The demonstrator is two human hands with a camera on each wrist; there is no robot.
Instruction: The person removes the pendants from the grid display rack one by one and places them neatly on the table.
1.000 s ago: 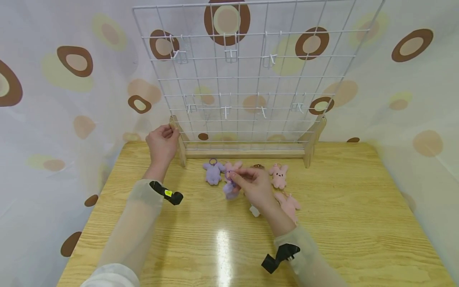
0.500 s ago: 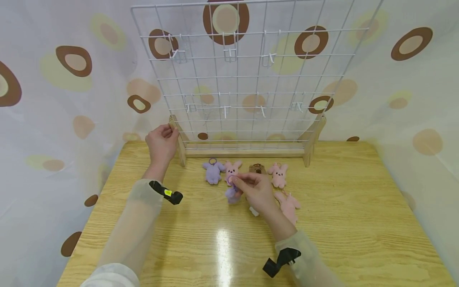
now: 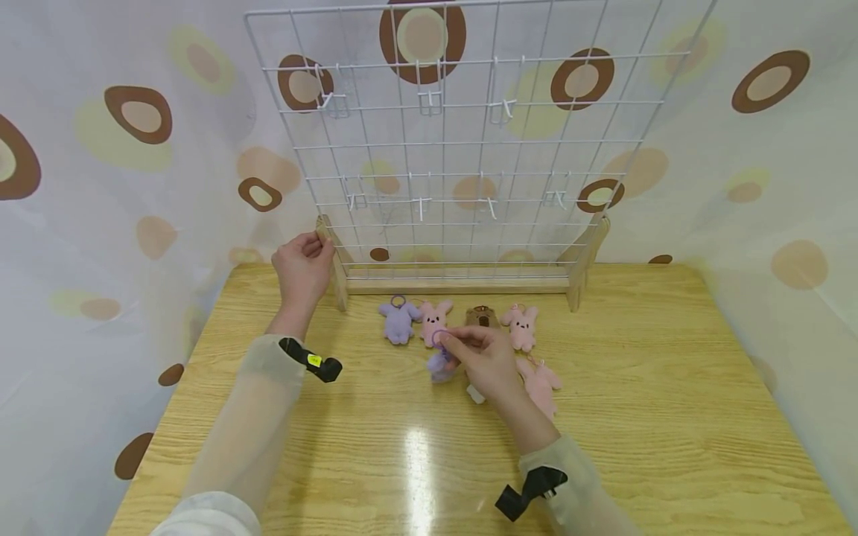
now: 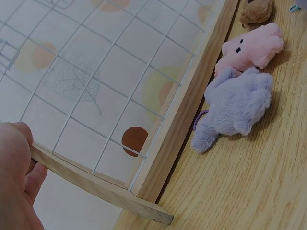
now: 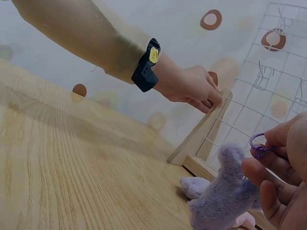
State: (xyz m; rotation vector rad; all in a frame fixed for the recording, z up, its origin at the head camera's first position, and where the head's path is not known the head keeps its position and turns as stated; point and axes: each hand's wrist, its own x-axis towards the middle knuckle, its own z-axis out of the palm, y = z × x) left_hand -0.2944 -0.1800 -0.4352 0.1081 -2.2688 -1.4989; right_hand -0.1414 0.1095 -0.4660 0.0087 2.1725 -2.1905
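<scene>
My right hand (image 3: 485, 361) pinches the purple ring (image 5: 253, 139) of a lilac plush keychain (image 5: 220, 203), and the plush hangs below the fingers. At the left of the wire grid rack, my left hand (image 3: 303, 272) grips the top of its wooden side leg (image 4: 91, 181) between thumb and fingers. Behind the right hand, close to the rack's foot, lie another lilac plush keychain (image 3: 399, 323), a pink bunny keychain (image 3: 433, 318), a brown bear keychain (image 3: 481, 317) and a second pink bunny (image 3: 521, 330).
White hooks (image 3: 431, 102) stick out from the wire grid (image 3: 456, 143) in two rows. A larger pink plush (image 3: 540, 387) lies beside the right wrist, and a small white piece (image 3: 476, 394) peeks out from under that hand. Patterned cloth (image 3: 798, 275) surrounds the wooden table (image 3: 657, 417).
My right hand has shifted a little right and nearer to me with the lilac plush keychain, uncovering the pink bunny and brown bear behind it. The left hand stays on the rack.
</scene>
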